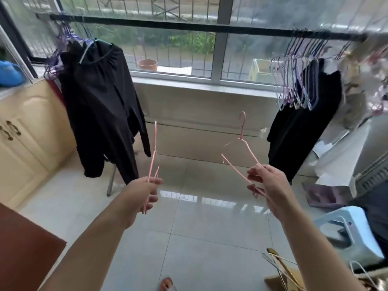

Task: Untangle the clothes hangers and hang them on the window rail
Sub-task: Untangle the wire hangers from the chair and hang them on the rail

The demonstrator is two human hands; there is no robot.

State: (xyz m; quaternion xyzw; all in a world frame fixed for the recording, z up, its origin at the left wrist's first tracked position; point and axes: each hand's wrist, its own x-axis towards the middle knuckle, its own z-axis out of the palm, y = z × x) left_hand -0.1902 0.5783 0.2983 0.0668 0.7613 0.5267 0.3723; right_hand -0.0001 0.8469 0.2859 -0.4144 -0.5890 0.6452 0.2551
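— Left grip (147, 191): how is it seen?
— Fingers are curled round a pink hanger (155, 156), which is viewed edge-on and held upright, hook at 12 o'clock.

— And the right grip (265, 181)?
— A second pink hanger (247, 148) is pinched at its lower corner between thumb and fingers, hook pointed to 12 o'clock. The two hangers are kept well apart, nothing linking them.

— Where is the window rail (189, 26) found?
— Across the frame at 12 o'clock, a dark bar before the glass. A bunch of hangers (294, 80) is hung on it at 2 o'clock, beside a black garment (304, 127). Black trousers (100, 112) and purple hangers (60, 38) are hung at 10 o'clock.

— Anything lower down?
— More hangers, gold and clear (281, 267), are seen in a heap at 5 o'clock, near a pale blue stool (354, 232) on the tiled floor (199, 238). Cream cabinets (25, 131) are seen at 9 o'clock.
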